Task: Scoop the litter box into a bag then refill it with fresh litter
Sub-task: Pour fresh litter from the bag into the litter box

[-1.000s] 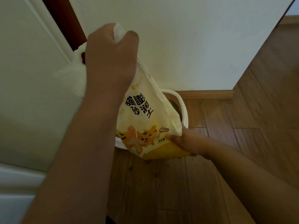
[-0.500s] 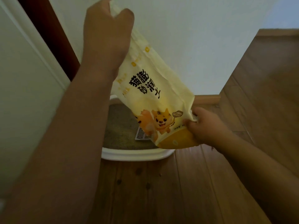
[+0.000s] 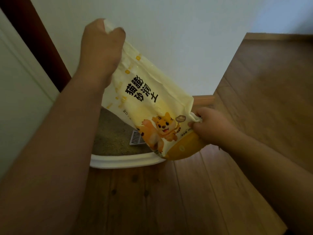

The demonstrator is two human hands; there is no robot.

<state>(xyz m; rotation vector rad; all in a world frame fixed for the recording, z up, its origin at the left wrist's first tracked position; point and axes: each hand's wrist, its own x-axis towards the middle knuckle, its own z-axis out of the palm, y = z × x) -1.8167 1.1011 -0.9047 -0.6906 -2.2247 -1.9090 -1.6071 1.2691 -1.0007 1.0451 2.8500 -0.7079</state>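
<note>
The litter bag (image 3: pixel 149 106) hangs slantwise between 2 hands: the left hand (image 3: pixel 103 46) fists its upper end high by the wall, the right hand (image 3: pixel 210 126) pinches a lower corner. Its long axis runs down and rightward, yellow base nearest the white litter box (image 3: pixel 122 161) rim. Litter and a slotted scoop (image 3: pixel 136 138) lie directly beneath, so tipping probably sends grains there.

Two bare forearms, no sleeve anywhere in view, no watch or ring to see. Left hand (image 3: pixel 103 46) and right hand (image 3: pixel 211 126) both bare, without glove. Picture dim and a little blurred, so nails and fine details not clear.
</note>
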